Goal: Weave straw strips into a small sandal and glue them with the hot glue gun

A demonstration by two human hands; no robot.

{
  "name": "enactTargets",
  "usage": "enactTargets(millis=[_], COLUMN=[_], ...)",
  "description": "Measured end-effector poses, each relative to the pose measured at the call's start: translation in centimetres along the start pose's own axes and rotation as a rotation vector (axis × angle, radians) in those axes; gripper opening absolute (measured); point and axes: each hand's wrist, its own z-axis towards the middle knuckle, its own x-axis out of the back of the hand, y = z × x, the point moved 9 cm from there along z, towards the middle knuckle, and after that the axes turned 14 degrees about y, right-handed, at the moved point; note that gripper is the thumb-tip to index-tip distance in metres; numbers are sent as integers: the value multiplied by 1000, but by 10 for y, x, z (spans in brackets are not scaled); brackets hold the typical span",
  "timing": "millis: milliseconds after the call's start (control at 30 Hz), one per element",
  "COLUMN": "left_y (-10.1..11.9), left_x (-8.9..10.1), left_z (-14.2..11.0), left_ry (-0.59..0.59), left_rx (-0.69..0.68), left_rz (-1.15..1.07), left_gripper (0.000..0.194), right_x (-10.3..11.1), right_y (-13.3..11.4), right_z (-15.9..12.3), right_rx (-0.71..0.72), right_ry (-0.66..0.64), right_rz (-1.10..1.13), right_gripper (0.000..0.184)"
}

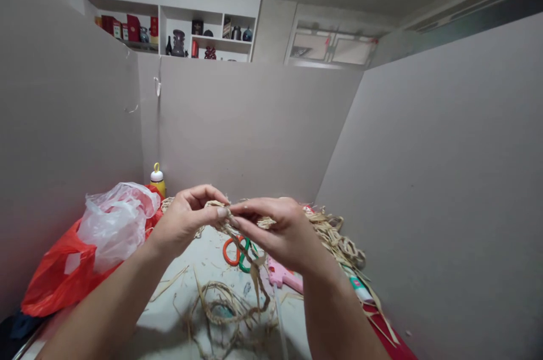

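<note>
Raised over the table, my left hand (190,213) pinches a small coil of braided straw cord (220,223) between thumb and fingers. My right hand (271,227) meets it from the right, its thumb and fingertips pressed together on the same cord. From the hands the cord hangs down and runs into a loose coil (220,317) on the table. Behind the cord lie scissors (231,251) with one orange and one green handle loop. A pink glue gun (284,276) rests beneath my right wrist, partly hidden.
A red plastic bag (59,275) and a clear plastic bag (121,224) sit at the left, before a yellow bottle (157,180). Dried straw strips (339,235) are heaped at the right. Grey partitions (250,122) enclose the table (169,303) on three sides.
</note>
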Motion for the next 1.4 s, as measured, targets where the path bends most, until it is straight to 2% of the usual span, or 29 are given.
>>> enactTargets(millis=[67, 133, 167, 233, 267, 300, 333, 433, 533, 600, 700, 800, 933, 1133, 1300, 1400], left_y=[1, 1, 2, 1, 0, -1, -3, -11, -22, -28, -29, -26, -24, -19, -16, -15], left_x=[7, 15, 19, 26, 28, 30, 30, 30, 26, 25, 25, 22, 15, 11, 20, 24], left_z=[7, 15, 19, 28, 31, 35, 38, 44, 46, 45, 42, 37, 27, 20, 23, 27], left_ry=[19, 42, 57, 94, 105, 112, 115, 104, 56, 35, 29, 30, 26, 27, 78, 109], left_rx=[-19, -51, -70, -97, -104, -109, -110, -98, -65, -43, -34, -12, 30, 48, 32, 6], left_rz=[25, 60, 79, 113, 131, 149, 171, 228, 244, 240, 225, 213, 191, 153, 144, 153], left_gripper=[11, 9, 9, 9, 9, 10, 9, 8, 8, 8, 8, 10, 12, 12, 12, 10], right_x=[-8, -8, -2, 13, 18, 19, 22, 23, 14, 9, 7, 8, 12, 20, 50, 74], right_y=[8, 18, 26, 48, 63, 81, 96, 129, 151, 161, 169, 174, 181, 172, 162, 158], right_z=[10, 16, 17, 6, -7, -28, -49, -115, -160, -173, -177, -179, -188, -186, -177, -169], right_rx=[-92, -170, -195, -247, -274, -307, -350, -431, -442, -439, -433, -430, -464, -423, -436, -465], right_ry=[-92, -151, -148, -170, -241, -393, -473, -636, -711, -710, -674, -644, -598, -527, -348, -133], right_rz=[51, 73, 26, -242, -443, -665, -745, -859, -911, -934, -962, -957, -950, -872, -850, -750], right_gripper=[13, 18, 23, 27, 26, 26, 22, 12, 13, 18, 26, 38, 43, 57, 50, 30])
